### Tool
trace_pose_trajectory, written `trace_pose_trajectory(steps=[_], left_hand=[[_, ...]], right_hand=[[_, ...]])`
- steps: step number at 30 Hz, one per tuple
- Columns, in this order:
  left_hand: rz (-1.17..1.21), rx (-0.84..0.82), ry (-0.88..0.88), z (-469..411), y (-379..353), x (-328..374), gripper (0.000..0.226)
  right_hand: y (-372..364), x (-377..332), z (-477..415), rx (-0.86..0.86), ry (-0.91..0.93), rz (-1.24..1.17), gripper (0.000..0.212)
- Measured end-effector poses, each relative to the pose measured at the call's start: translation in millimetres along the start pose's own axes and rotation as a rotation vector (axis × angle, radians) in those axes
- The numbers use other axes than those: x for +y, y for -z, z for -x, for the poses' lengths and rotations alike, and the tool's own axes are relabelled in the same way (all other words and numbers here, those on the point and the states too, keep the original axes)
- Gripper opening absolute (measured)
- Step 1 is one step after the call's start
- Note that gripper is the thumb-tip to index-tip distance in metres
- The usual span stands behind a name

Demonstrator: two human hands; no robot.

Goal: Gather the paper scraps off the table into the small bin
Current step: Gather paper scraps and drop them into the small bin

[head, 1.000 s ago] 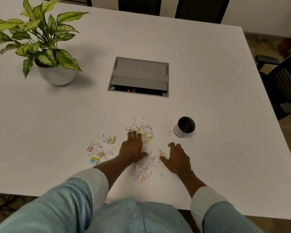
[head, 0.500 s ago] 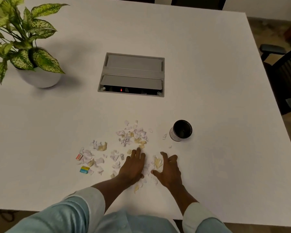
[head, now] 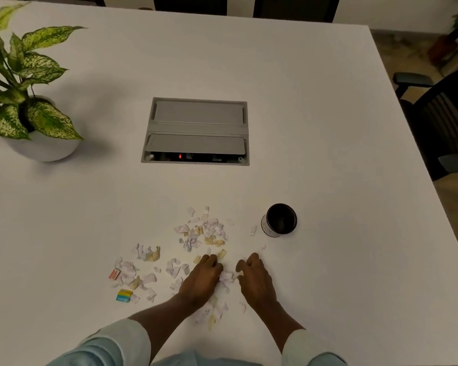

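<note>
Torn white and yellowish paper scraps [head: 204, 231] lie scattered on the white table [head: 341, 159] near its front edge, with a second patch of scraps [head: 132, 273] further left. The small bin [head: 269, 231], a black-lined cup with a white wall, stands upright to the right of the scraps. My left hand [head: 201, 281] and my right hand [head: 255, 282] rest on the table side by side, fingers curled inward, pinching a small clump of scraps [head: 226, 278] between them. More scraps lie under and behind my wrists.
A red-striped piece [head: 114, 273] and a yellow-and-blue piece [head: 124, 295] lie at the left of the scatter. A grey cable box [head: 196, 130] is set into the table's middle. A potted plant [head: 45, 149] stands far left, and a dark chair [head: 444, 122] sits beyond the right edge.
Both hands slid back toward me and closer together. Their flat, spread fingers have curled in, bunching scraps between them.
</note>
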State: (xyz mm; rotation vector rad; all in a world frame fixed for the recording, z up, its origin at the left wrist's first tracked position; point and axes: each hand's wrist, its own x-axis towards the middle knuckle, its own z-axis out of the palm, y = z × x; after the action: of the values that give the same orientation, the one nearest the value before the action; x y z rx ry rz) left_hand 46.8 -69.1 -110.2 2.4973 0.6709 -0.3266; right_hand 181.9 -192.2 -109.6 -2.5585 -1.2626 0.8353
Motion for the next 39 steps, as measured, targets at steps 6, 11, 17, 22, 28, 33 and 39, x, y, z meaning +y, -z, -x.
trace_pose_trajectory(steps=[6,11,17,22,28,33,39], left_hand=[[0.17,0.146,0.009,-12.7,22.3,16.3,0.008],[0.357,0.272,-0.003,-44.8,60.2,54.7,0.009],[0.385,0.322,-0.045,-96.9,93.3,96.9,0.016],[0.31,0.276,-0.047,-133.7,101.6,121.0,0.006],[0.3,0.19,-0.069,-145.6,99.3,129.2,0.029],[0.368,0.219,-0.122,-137.9,98.6,124.7,0.043],[0.434,0.341,-0.06,-118.6,94.6,98.3,0.044]], right_hand=[[16.9,1.2,-1.1,0.144,-0.119,-0.225,0.013],[68.5,3.6,-6.5,0.456,-0.267,-0.414,0.01],[139.9,21.8,-32.7,0.616,-0.381,-0.429,0.006],[161.3,30.2,-54.1,0.532,-0.427,-0.422,0.009],[162.0,30.8,-58.3,0.498,-0.45,-0.379,0.022],[166.0,26.8,-56.0,0.531,-0.457,-0.344,0.031],[160.6,7.8,-49.1,0.625,-0.372,-0.331,0.026]])
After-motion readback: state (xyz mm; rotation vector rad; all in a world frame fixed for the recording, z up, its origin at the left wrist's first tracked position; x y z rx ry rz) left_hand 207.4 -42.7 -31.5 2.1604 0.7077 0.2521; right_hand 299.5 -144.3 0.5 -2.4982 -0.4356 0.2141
